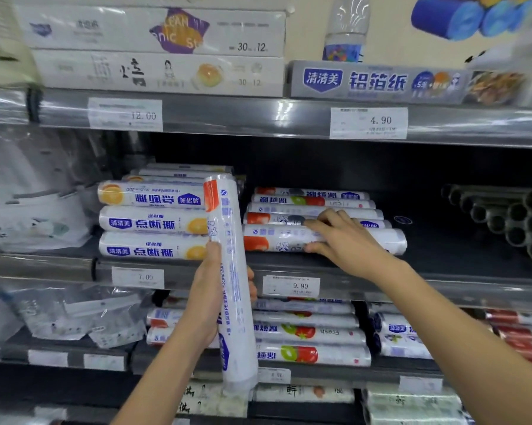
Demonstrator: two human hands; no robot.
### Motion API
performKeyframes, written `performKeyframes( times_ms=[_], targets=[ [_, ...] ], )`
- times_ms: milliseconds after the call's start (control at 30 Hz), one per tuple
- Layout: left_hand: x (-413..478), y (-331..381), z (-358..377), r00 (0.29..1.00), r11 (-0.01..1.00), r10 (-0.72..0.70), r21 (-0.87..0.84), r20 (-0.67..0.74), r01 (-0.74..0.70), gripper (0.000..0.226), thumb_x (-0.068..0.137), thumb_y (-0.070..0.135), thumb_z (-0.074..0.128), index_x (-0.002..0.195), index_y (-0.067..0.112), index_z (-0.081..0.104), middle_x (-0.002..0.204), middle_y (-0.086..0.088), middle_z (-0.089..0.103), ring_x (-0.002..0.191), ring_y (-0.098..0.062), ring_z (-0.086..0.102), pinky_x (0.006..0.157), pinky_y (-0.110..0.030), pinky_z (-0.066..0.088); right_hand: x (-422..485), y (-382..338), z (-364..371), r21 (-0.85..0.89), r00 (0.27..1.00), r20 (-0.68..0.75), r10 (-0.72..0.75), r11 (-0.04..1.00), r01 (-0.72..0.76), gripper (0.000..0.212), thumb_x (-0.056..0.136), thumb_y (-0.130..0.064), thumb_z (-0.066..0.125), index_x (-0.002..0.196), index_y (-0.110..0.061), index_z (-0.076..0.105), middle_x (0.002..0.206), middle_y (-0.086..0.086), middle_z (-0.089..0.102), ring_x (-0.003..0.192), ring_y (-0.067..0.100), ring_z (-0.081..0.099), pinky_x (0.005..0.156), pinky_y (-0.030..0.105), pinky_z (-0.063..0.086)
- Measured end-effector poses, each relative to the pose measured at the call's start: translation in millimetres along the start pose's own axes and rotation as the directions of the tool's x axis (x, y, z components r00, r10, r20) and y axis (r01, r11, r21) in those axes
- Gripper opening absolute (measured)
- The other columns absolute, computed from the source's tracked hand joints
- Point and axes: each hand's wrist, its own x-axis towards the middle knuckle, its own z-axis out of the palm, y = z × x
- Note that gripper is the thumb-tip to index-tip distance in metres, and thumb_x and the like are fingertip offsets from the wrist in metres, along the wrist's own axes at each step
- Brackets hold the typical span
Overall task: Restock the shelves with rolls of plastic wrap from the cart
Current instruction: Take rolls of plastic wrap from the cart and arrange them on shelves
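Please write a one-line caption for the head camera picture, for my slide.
Left hand holds a plastic wrap roll nearly upright; right hand rests on the front roll on the middle shelf.

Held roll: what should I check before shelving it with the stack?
1. Grip: ok, left hand wraps the roll at its middle.
2. Match: ok as far as shows, roll and stack carry the same red end label.
3. Orientation: not ok, roll stands upright while the stack lies flat.
4. Landing spot free: not ok, right hand rests on the front roll.
5. Room on shelf: ok, bare space right of the stack.
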Motion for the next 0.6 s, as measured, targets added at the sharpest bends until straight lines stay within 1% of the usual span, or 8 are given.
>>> performKeyframes(
  times_ms=[100,200,267,300,367,433,533,600],
  targets=[
    [3,-2,1,1.0,0.999,0.018,-0.035,0.008,-0.017,0.088,0.089,0.076,0.034,0.102,-0.005,0.065,0.077,-0.023,0.066,0.067,-0.033,0.065,0.067,-0.042,0.057,4,3,7,0.026,0.999,-0.027,0.019,1.0,-0.018,0.058,0.098,-0.053,0.052,0.15,-0.026,0.047,0.129,0.006,0.05,0.118,0.027,0.044,0.098,0.042,0.039],
    [2,-3,2,0.999,0.999,0.031,-0.04,0.024,-0.03,0.092,0.088,0.079,0.035,0.105,-0.006,0.065,0.082,-0.026,0.067,0.073,-0.035,0.067,0.071,-0.042,0.057,6,-2,9,0.046,0.994,-0.089,0.063,0.997,-0.059,0.052,0.099,-0.048,0.054,0.145,-0.024,0.053,0.126,0.007,0.053,0.117,0.029,0.045,0.096,0.042,0.036],
    [2,-3,3,0.999,0.999,0.032,-0.035,0.029,-0.031,0.092,0.087,0.079,0.036,0.109,-0.006,0.064,0.088,-0.031,0.068,0.077,-0.036,0.069,0.072,-0.042,0.059,3,-16,3,0.128,0.983,-0.172,0.065,0.991,-0.043,0.051,0.098,-0.048,0.056,0.141,-0.021,0.056,0.125,0.005,0.055,0.117,0.026,0.047,0.096,0.041,0.038],
    [2,-4,3,0.999,0.998,0.032,-0.048,0.037,-0.03,0.092,0.087,0.08,0.038,0.116,-0.003,0.064,0.095,-0.032,0.069,0.083,-0.036,0.071,0.074,-0.043,0.06,-1,-29,-3,0.226,0.977,-0.203,0.065,0.974,-0.018,0.05,0.097,-0.048,0.057,0.139,-0.021,0.057,0.122,0.001,0.056,0.115,0.02,0.049,0.095,0.036,0.041],
    [4,-6,4,0.996,0.995,0.036,-0.094,0.078,-0.029,0.089,0.085,0.082,0.044,0.139,0.011,0.055,0.117,-0.024,0.07,0.103,-0.03,0.072,0.084,-0.043,0.061,-14,-63,-18,0.502,0.986,-0.151,0.067,0.864,0.018,0.045,0.095,-0.049,0.06,0.135,-0.027,0.057,0.114,-0.009,0.06,0.104,0.004,0.056,0.089,0.025,0.048],
    [4,-7,9,0.989,0.99,0.063,-0.136,0.136,-0.045,0.082,0.09,0.077,0.043,0.151,0.023,0.042,0.135,-0.013,0.065,0.121,-0.026,0.066,0.094,-0.042,0.058,-26,-96,-27,0.715,0.999,-0.046,0.027,0.699,0.014,0.042,0.093,-0.045,0.066,0.132,-0.032,0.057,0.107,-0.016,0.062,0.096,0.001,0.062,0.082,0.022,0.054],
    [3,-5,20,0.977,0.962,0.031,-0.273,0.209,0.028,0.076,0.095,0.069,0.036,0.153,0.02,0.04,0.139,-0.015,0.063,0.128,-0.029,0.061,0.094,-0.041,0.057,-35,-119,-24,0.848,0.997,-0.037,0.061,0.529,-0.001,0.051,0.088,-0.039,0.075,0.134,-0.035,0.052,0.106,-0.017,0.066,0.097,0.004,0.065,0.084,0.028,0.057],
    [1,-3,26,0.963,0.944,0.045,-0.326,0.267,0.046,0.072,0.099,0.066,0.03,0.152,0.019,0.041,0.141,-0.014,0.061,0.131,-0.028,0.058,0.097,-0.04,0.056,-34,-119,-22,0.873,0.991,-0.025,0.133,0.485,-0.043,0.062,0.087,-0.039,0.077,0.141,-0.036,0.046,0.109,-0.016,0.065,0.099,0.001,0.064,0.087,0.028,0.056]
  ],
)
